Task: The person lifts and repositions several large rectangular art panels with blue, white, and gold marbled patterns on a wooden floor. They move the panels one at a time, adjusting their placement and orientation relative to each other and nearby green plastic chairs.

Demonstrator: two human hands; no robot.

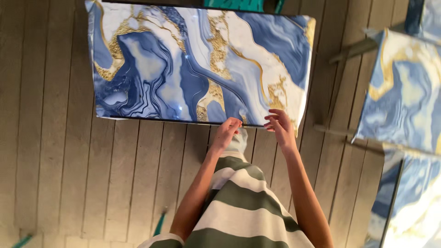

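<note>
- The left hand (226,133) is at the near edge of the marbled panel (193,64), fingers curled and bunched so the fingertips pinch at that edge; whether anything is actually caught between them cannot be told.
- The right hand (279,125) sits just beside it at 3 o'clock, fingers half open and bent, their tips touching the same near edge close to the panel's right corner.
- The marbled panel, blue, white and gold, lies flat across the top of the view, at 12 o'clock from both hands, over a plank floor (55,160).
- More panels of the same pattern (404,92) stand well apart at 3 o'clock.
- A green-and-white striped garment (239,206) hangs below the hands.
</note>
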